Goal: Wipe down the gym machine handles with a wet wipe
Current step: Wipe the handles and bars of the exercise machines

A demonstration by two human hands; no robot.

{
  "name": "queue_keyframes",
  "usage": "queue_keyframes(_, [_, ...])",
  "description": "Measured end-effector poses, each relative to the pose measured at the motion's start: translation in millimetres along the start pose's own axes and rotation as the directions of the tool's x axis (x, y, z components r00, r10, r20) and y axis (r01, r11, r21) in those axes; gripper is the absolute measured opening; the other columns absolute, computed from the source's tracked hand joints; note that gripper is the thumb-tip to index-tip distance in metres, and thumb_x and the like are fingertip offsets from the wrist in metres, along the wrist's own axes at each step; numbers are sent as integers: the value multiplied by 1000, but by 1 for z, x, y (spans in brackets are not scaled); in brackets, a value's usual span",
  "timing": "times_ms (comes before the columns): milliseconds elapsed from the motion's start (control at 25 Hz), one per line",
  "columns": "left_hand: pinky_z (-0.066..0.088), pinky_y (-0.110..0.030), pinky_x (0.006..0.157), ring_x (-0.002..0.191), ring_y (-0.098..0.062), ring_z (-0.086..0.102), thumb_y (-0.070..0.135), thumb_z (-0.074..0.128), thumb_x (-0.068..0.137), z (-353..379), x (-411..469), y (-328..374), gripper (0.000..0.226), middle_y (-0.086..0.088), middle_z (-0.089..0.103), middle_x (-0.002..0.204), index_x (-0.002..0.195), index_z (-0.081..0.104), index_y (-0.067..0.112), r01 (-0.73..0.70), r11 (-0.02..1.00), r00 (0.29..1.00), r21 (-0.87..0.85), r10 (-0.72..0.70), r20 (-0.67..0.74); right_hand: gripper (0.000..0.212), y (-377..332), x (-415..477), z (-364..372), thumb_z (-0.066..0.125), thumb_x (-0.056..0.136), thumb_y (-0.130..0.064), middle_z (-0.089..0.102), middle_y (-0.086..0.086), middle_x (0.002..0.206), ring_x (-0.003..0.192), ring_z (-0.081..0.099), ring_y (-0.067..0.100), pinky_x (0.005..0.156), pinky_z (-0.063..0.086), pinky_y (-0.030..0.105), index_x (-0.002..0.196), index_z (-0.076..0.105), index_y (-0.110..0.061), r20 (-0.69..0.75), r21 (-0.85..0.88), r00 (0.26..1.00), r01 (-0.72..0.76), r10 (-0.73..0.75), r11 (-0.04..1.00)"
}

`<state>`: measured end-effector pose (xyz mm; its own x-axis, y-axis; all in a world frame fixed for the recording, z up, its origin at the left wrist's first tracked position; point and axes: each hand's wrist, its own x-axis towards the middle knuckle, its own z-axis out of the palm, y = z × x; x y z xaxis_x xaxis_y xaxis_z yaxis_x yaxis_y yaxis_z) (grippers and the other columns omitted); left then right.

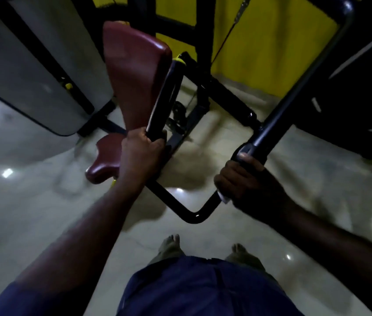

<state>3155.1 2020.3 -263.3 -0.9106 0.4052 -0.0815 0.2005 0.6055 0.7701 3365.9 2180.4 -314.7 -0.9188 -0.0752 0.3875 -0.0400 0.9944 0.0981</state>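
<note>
2 outstretched arms, left hand [142, 153] tight around left handle [162, 101], right hand [248, 181] around wet wipe [223, 198] on right handle [278, 124].

Glossy pale floor [32, 213]; black machine frame [232, 103], bare feet [171, 245] standing on it.

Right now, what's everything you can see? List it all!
left handle: one, black, beside the pad
right handle: one, black, right side
wipe: one, white, at right handle's near end
pad: one, maroon, upright, centre-left
seat: one, maroon, below pad
bar: one, black, bent, low centre
panel: one, grey, left
wall: yellow, back
floor: pale, shiny
feet: two, bare, bottom
left hand: grips left handle
right hand: grips right handle, over wipe
</note>
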Motion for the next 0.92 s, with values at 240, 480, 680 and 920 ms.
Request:
queue_keyframes(240, [35, -30, 67, 77, -32, 59, 25, 63, 90, 13, -15, 9, 10, -3, 56, 70, 85, 60, 18, 32, 964, 970, 263, 34, -241, 19, -29, -16, 4, 50, 99, -25, 62, 4, 104, 116, 61, 33, 125, 14, 49, 108, 64, -17, 8, 166, 993, 116, -119, 979])
queue_keyframes(480, [34, -35, 74, 99, -45, 61, 12, 58, 85, 21, -32, 9, 19, -28, 65, 103, 103, 61, 8, 164, 942, 937, 293, -56, -346, 35, 32, -16, -14, 43, 102, -16, 59, 8, 130, 140, 48, 35, 126, -3, 59, 135, 55, -12, 84, 50, 958, 272, -275, 961])
queue_keyframes(680, [35, -32, 68, 90, -35, 60, 13, 59, 84, 18, -32, 10, 18, -11, 57, 87, 102, 61, 9, 85, 947, 944, 310, 23, -329, 42, -20, -10, -25, 43, 97, -21, 63, 8, 124, 128, 56, 32, 126, 0, 59, 135, 57, -10, 312, 171, 910, 230, -274, 958])
queue_keyframes(920, [44, -26, 69, 87, -11, 58, 59, 69, 79, 8, -23, 8, 47, 6, 60, 102, 108, 54, 25, -157, 972, 927, 173, 205, -314, 34, 35, 79, -82, 50, 92, -41, 71, -1, 120, 111, 67, 17, 108, 49, 48, 125, 52, -35, 625, 722, 766, -495, -149, 484])
